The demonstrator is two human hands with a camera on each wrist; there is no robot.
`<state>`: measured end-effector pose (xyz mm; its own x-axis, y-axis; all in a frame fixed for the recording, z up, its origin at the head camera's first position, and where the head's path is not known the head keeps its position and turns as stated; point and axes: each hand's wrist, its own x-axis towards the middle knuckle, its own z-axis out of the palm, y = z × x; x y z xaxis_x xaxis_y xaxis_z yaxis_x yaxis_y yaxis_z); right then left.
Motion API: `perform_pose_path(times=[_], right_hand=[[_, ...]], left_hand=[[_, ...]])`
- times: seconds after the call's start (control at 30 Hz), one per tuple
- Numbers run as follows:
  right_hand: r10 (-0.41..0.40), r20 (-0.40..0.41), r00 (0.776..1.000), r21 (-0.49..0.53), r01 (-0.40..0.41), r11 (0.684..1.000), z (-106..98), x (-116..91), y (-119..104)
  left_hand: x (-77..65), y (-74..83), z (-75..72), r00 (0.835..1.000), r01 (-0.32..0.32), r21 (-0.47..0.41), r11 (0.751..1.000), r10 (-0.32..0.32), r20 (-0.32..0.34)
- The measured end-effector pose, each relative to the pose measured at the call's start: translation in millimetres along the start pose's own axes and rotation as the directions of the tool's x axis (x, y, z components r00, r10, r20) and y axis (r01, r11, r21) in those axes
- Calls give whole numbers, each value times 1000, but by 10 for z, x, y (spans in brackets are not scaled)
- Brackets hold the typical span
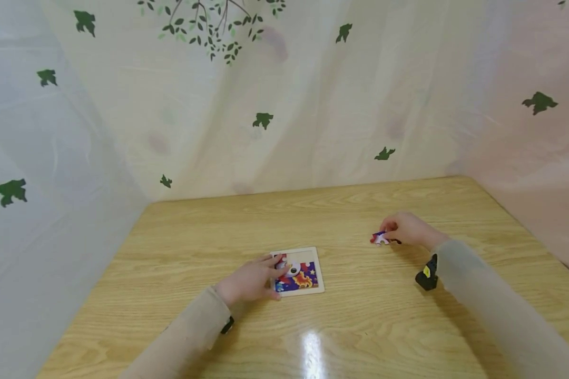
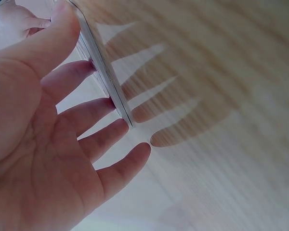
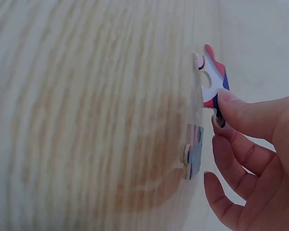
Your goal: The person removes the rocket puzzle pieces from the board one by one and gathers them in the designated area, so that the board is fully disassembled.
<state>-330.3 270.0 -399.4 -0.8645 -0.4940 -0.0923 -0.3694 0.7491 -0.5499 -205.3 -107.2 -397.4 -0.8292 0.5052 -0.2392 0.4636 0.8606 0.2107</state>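
A square jigsaw puzzle tray [image 1: 320, 271] with a pale frame lies on the table, partly filled with a colourful picture; bare board shows near its top. My left hand [image 1: 251, 279] rests on the tray's left side, fingers spread and fairly straight. In the left wrist view, the fingertips of that left hand [image 2: 53, 134] touch along the tray's edge [image 2: 106, 72]. Off to the right, my right hand [image 1: 410, 230] pinches a puzzle piece [image 3: 214, 82] between thumb and index finger. Below it in the right wrist view, another puzzle piece [image 3: 195, 153] lies on the table.
The wood-grain table [image 1: 208, 226] extends around both hands. A pale curtain [image 1: 313, 105] with green leaf shapes stands along its back and sides. A black wrist device [image 1: 427, 275] hangs beneath the right sleeve.
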Motion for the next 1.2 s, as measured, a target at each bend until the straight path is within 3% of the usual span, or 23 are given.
perform_pose_path(times=[0.57, 0.83, 1.2], right_hand=[[-65, 12, 998, -73, 66, 995, -7, 49, -53], [-61, 48, 997, -90, 65, 994, -20, 78, -40], [-99, 21, 995, -110, 101, 989, 7, 81, -35]], left_hand=[[-2, 2, 1, 1000, -20, 30, 999, 20, -10], [-6, 25, -1, 1000, 0, 44, 999, 0, 6], [-5, 24, -13, 1000, 7, 28, 1000, -7, 1]])
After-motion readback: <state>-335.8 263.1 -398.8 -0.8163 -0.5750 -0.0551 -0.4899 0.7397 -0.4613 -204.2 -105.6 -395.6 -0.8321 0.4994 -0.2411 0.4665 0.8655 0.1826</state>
